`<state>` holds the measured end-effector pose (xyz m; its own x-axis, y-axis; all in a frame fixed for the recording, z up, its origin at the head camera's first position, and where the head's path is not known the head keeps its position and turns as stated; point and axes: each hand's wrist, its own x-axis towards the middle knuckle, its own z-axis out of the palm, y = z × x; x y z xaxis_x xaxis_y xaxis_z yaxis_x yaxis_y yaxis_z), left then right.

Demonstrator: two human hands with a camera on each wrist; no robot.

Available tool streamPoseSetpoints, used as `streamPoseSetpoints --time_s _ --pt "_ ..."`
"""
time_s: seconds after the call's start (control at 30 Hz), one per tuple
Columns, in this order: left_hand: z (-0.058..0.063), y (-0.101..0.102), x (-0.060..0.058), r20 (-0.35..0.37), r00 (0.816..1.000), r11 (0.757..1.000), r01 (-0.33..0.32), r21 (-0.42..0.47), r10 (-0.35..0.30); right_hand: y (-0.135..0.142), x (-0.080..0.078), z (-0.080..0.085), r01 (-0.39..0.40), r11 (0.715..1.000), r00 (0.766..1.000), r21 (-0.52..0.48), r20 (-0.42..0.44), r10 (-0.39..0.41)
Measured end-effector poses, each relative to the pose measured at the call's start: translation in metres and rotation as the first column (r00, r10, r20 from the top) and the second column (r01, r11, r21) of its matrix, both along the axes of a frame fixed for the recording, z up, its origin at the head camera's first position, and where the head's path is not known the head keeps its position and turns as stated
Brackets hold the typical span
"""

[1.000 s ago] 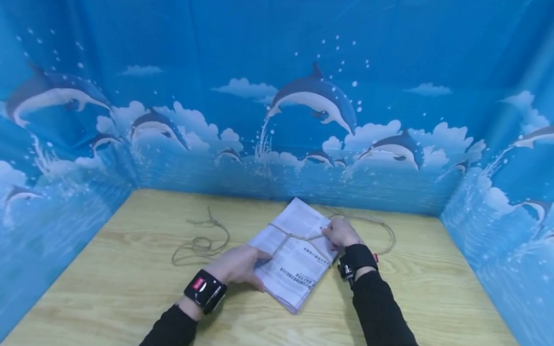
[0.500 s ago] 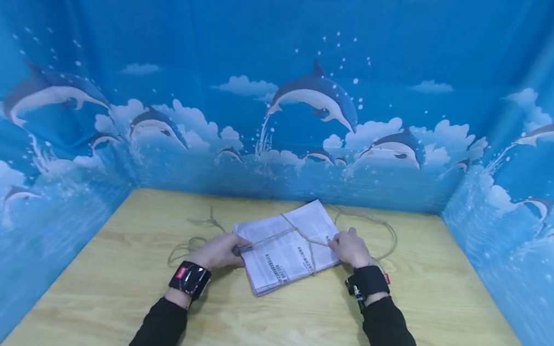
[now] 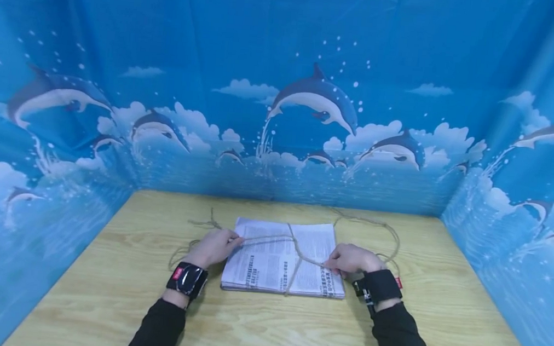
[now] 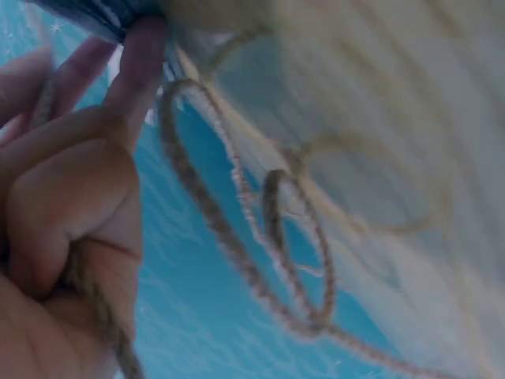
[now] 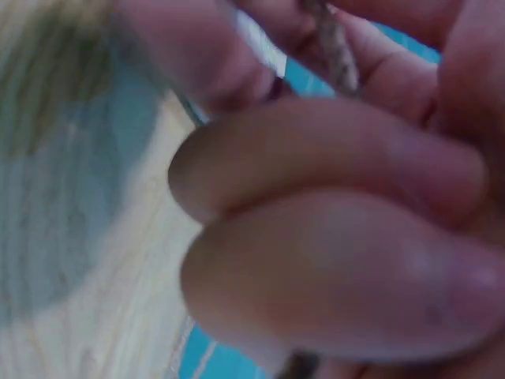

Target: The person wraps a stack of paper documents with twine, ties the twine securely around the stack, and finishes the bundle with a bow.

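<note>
A stack of newspapers (image 3: 269,266) lies squared to me on the table, its front edge toward me. Twine (image 3: 296,244) crosses its top and runs down over the front edge. At the stack's left side my left hand (image 3: 213,247) pinches one strand of the twine; in the left wrist view that twine (image 4: 102,316) passes through the curled fingers. My right hand (image 3: 351,258) pinches another strand at the right side. Close up, its curled fingers (image 5: 331,268) cover most of the right wrist view, with a bit of twine (image 5: 338,55) showing between them.
A loose tail of twine (image 3: 392,232) curves over the table behind my right hand. More slack twine (image 3: 178,252) lies left of my left hand, looped in the left wrist view. The wooden table (image 3: 263,331) meets a blue dolphin curtain (image 3: 276,178) at its back and sides.
The newspaper stack has turned from a slant to lie straight. My left hand has moved left and now holds a strand of twine; my right hand has come nearer me, still holding its strand.
</note>
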<state>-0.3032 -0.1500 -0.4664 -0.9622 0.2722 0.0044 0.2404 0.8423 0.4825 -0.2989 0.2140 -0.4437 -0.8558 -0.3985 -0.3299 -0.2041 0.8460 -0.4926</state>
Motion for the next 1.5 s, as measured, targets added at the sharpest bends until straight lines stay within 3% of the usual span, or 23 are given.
streamPoseSetpoints --time_s 0.1,0.23,0.37,0.53,0.7,0.97,1.1,1.2,1.33,1.43,1.47,1.5 --pt "-0.004 -0.001 -0.003 -0.061 0.998 0.999 -0.032 -0.007 0.031 0.002 -0.003 -0.002 -0.022 0.997 1.0 -0.08 -0.003 0.021" --pt "-0.005 -0.003 -0.004 -0.045 0.996 0.996 -0.072 0.045 0.074 0.003 -0.009 -0.007 -0.043 0.984 0.992 -0.175 -0.126 0.021" --pt "-0.005 -0.01 -0.004 -0.015 0.993 0.993 -0.114 0.04 0.115 0.003 -0.016 -0.011 -0.033 0.977 0.976 -0.212 -0.219 -0.015" --pt "-0.003 -0.02 -0.005 0.046 0.986 0.987 -0.158 0.008 0.157 0.005 -0.019 -0.017 -0.012 0.979 0.984 -0.205 -0.177 -0.025" --pt "-0.002 -0.025 -0.007 0.063 0.99 0.992 -0.127 -0.003 0.127 0.01 -0.021 -0.022 -0.005 0.978 0.992 -0.208 -0.127 -0.022" --pt "-0.004 -0.03 -0.012 0.119 0.985 0.986 -0.136 0.101 0.124 0.02 -0.024 -0.031 0.103 0.968 0.993 -0.227 -0.041 -0.115" --pt "-0.002 -0.027 -0.013 0.124 0.983 0.967 -0.158 0.2 0.135 0.018 -0.022 -0.029 0.164 0.954 0.982 -0.251 -0.049 -0.181" --pt "0.001 -0.023 -0.013 0.093 0.984 0.931 -0.174 0.321 0.152 0.014 -0.022 -0.028 0.153 0.948 0.979 -0.278 -0.089 -0.184" --pt "0.005 -0.016 -0.013 0.058 0.974 0.845 -0.217 0.489 0.217 0.009 -0.022 -0.028 0.083 0.944 0.979 -0.318 -0.148 -0.136" --pt "0.006 -0.012 -0.015 0.064 0.962 0.738 -0.245 0.629 0.265 0.006 -0.022 -0.028 0.05 0.935 0.978 -0.35 -0.172 -0.116" --pt "0.006 -0.01 -0.016 0.079 0.964 0.687 -0.238 0.686 0.255 0.005 -0.023 -0.028 0.041 0.936 0.976 -0.35 -0.188 -0.113" --pt "0.006 -0.009 -0.017 0.107 0.969 0.622 -0.227 0.749 0.224 0.005 -0.023 -0.028 0.036 0.936 0.973 -0.351 -0.202 -0.113"
